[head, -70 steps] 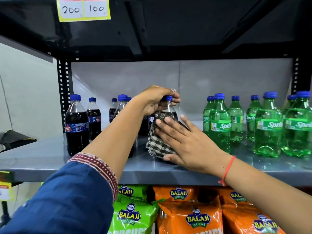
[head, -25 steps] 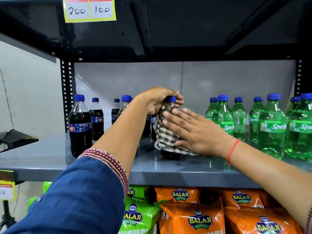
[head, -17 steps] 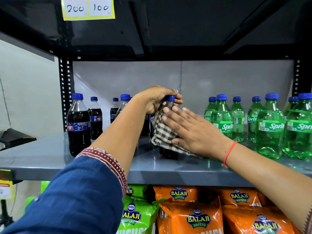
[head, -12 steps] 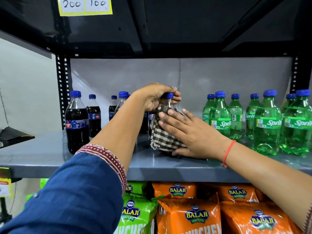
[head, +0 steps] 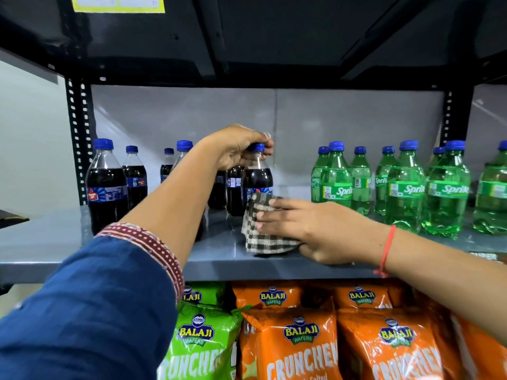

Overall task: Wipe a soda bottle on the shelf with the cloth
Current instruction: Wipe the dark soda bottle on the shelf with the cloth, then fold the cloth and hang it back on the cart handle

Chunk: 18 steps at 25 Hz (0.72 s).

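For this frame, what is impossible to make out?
- Lower half of the dark soda bottle: head view, hidden by the checked cloth and right hand.
- Its cap: mostly wrapped by the left hand.
- Price tag: cut off by the top edge.
- Bottles behind the left forearm: hidden.

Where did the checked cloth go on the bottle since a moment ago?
The right hand slid the checked cloth down from near the neck to the lower part of the cola bottle, so the shoulder and label now show. The left hand still grips the blue cap. Nothing was let go; the other bottles stayed put.
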Available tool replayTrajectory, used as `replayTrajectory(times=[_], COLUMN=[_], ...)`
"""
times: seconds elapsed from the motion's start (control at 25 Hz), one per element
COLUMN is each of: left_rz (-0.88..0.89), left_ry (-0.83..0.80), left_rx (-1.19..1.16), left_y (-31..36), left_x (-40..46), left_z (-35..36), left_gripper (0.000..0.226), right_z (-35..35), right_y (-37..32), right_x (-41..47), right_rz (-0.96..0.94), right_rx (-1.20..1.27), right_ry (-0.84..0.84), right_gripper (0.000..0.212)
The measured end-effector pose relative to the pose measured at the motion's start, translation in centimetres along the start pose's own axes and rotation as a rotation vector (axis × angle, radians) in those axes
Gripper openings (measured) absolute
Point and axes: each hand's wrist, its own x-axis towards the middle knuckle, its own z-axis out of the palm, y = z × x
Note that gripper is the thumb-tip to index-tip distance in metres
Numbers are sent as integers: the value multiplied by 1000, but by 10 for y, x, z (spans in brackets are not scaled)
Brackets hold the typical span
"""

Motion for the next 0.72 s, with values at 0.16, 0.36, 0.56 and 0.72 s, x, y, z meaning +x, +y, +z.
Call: replayTrajectory(times=[0.16, 0.36, 0.56, 0.72], left_rz=[423, 393, 351, 339], left_ry=[359, -137, -277, -222], left_rx=[534, 705, 601, 525], left_y=[6, 14, -13, -27], left_x=[-22, -105, -135, -136], left_z=[13, 24, 34, 37], left_gripper=[32, 34, 30, 17], right_z=[-32, -60, -49, -44], right_y=[-14, -6, -3, -17], right_x=[-11, -23, -36, -45], right_rz=[372, 584, 666, 657], right_rx=[381, 997, 1377, 1545], right_ry=[-46, -81, -242, -299], right_gripper=[56, 47, 52, 54])
